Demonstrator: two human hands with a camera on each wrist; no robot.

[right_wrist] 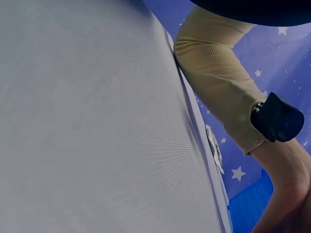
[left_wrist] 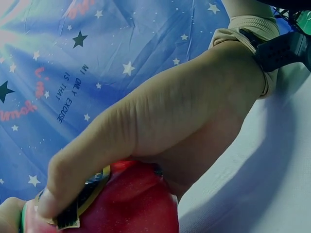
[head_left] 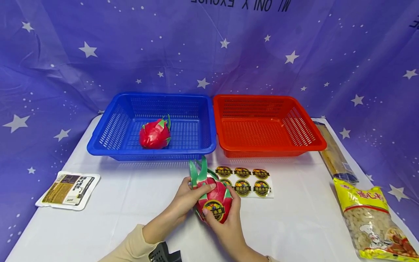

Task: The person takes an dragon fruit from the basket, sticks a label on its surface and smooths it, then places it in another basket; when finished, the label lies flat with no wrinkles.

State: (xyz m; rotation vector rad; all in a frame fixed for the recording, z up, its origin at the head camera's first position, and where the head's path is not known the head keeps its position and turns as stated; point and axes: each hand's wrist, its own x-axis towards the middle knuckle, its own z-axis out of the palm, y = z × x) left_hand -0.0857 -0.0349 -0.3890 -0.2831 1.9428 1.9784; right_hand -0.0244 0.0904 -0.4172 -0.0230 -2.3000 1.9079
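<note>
A red dragon fruit (head_left: 221, 193) with green leaf tips is held between both hands near the front of the table, in the head view. My left hand (head_left: 181, 204) grips its left side, thumb over the top. From the right, my right hand (head_left: 230, 227) holds it, its thumb pressing the edge of a round black-and-gold sticker (head_left: 216, 208) on the skin. The left wrist view shows the right hand (left_wrist: 160, 116) with its thumb on the label. Just right of the fruit lies a sheet of the same stickers (head_left: 242, 186), partly covered by it.
Behind stand a blue basket (head_left: 108, 150) holding another dragon fruit (head_left: 154, 134) and a red basket (head_left: 268, 148). A white flat packet (head_left: 69, 190) lies at left. At right are a long clear-wrapped packet (head_left: 337, 156) and a yellow bag (head_left: 370, 222) of pale pieces.
</note>
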